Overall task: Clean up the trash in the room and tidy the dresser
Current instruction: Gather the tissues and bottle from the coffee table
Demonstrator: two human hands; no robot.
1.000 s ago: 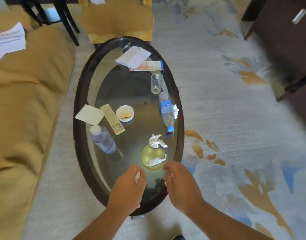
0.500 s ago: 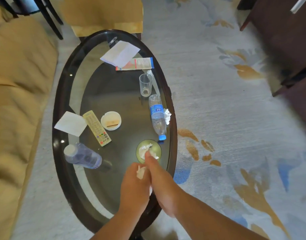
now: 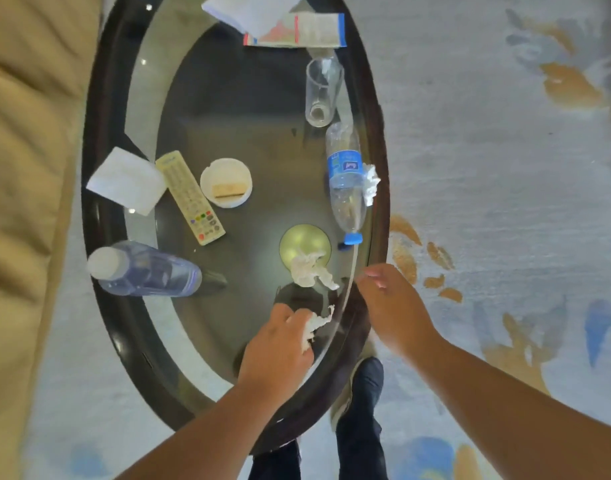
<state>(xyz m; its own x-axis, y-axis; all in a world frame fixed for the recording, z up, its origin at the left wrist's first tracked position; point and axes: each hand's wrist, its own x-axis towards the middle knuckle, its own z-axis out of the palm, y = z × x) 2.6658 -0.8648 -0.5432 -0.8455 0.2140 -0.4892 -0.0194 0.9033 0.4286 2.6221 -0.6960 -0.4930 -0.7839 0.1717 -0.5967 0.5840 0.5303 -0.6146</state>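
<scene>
Right hand [image 3: 390, 306] pulled away, loose, empty, left hand [image 3: 276, 351] gripping tissue [image 3: 316, 323], second wad [image 3: 309, 271] on green dish [image 3: 302, 240]

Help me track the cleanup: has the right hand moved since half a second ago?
Yes. The right hand left the green dish, going rightward to the table rim.

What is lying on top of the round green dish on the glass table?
A crumpled white tissue lies over the near edge of the green dish. What is beneath the tissue is hidden.
</scene>
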